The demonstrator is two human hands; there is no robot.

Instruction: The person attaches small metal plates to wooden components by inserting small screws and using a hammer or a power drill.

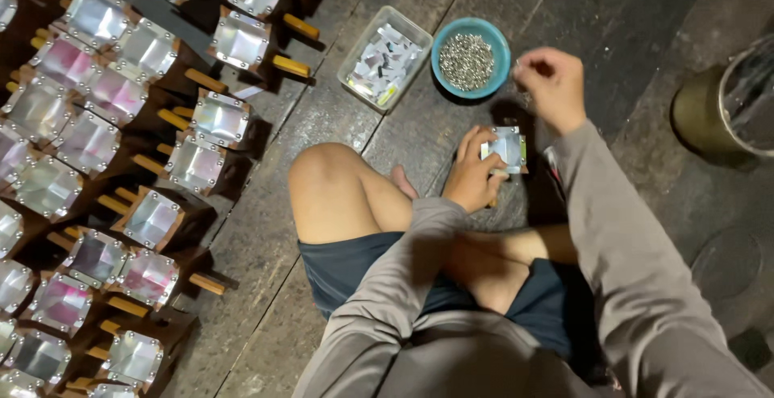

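My left hand (471, 174) grips a small wooden block topped with a shiny square foil face (508, 150), held upright on the floor in front of my knee. My right hand (552, 85) hovers just above and to the right of it, fingers pinched together beside a blue bowl (493, 39) full of tiny metal tacks. Whether a tack sits between the pinched fingers is too small to tell.
A clear plastic tub (352, 60) of cut foil pieces stands left of the bowl. Many finished foil-faced blocks with wooden handles (196, 164) cover the floor at the left. A brass-coloured metal vessel (717, 108) sits at the right edge. The floor is dark wooden planks.
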